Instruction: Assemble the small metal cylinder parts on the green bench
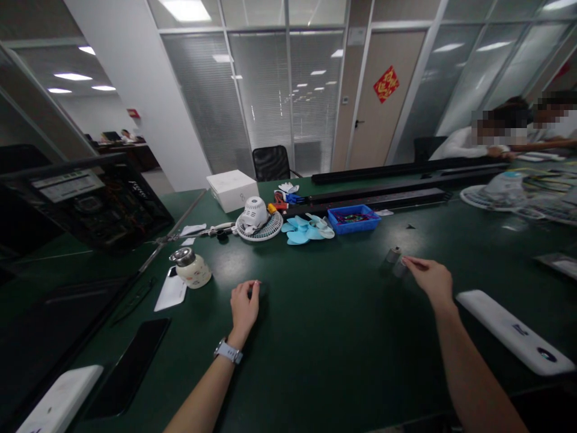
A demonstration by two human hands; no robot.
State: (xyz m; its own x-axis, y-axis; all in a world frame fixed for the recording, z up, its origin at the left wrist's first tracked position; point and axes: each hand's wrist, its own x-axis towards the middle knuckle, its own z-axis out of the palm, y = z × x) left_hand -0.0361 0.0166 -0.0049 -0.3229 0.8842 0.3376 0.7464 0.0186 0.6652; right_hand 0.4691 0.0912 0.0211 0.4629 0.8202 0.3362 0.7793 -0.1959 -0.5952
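Note:
My right hand (431,278) is over the right half of the green table, its thumb and fingers pinched on a small grey metal cylinder (399,268), partly hidden and blurred. A similar small metal cylinder (393,254) with a short tip stands just behind it. My left hand (246,307), with a watch on the wrist, rests on the table left of the middle. Its fingers are loosely bent, with a gap towards the thumb, and nothing shows in them. The nearest thing to it is a cream jar-shaped bottle (195,272) with a metal lid.
At the back lie light blue fan blades (301,230), a white fan head (255,218), a blue tray (356,225) of wires and a white box (232,187). A white casing (514,329) lies right, a black phone-like slab (133,364) left. People sit at far right.

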